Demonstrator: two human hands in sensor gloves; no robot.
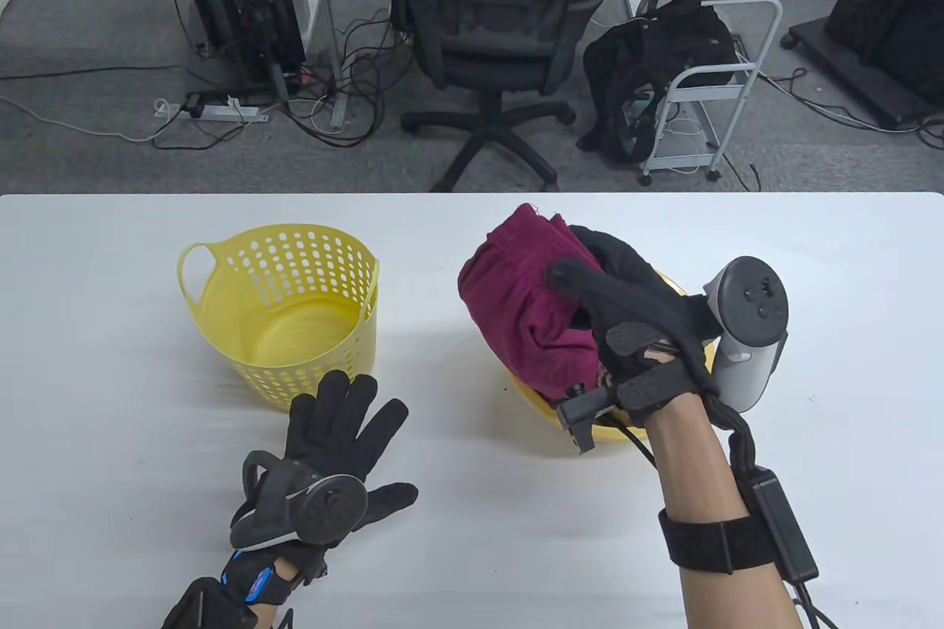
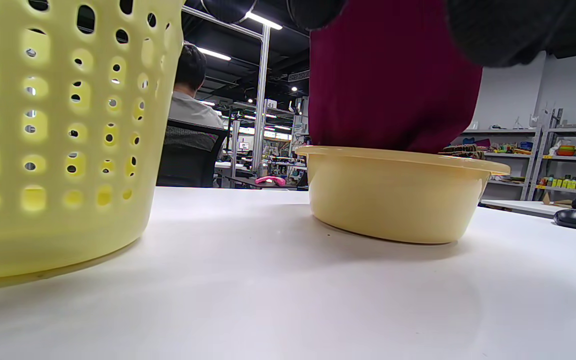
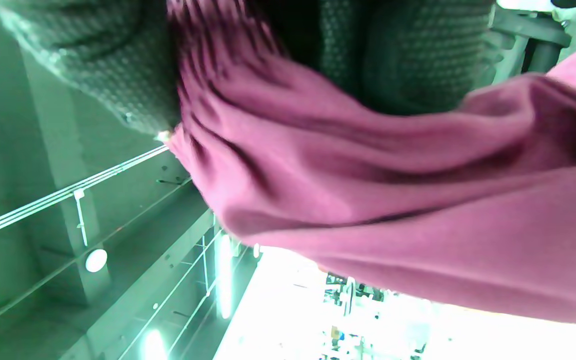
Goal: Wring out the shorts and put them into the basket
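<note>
From above, the right hand [image 1: 634, 334] grips the bunched maroon shorts [image 1: 523, 297] over the yellow basin [image 1: 582, 426] while the left hand [image 1: 335, 452] lies flat and spread beside the perforated yellow basket [image 1: 284, 304]; the left wrist view shows the shorts [image 2: 393, 80] hanging above the basin [image 2: 398, 195], and the right wrist view shows gloved fingers [image 3: 93, 60] clamped on the cloth [image 3: 393, 210].

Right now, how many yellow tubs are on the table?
2: a holey basket on the left, and a bowl on the right under the shorts.
</note>
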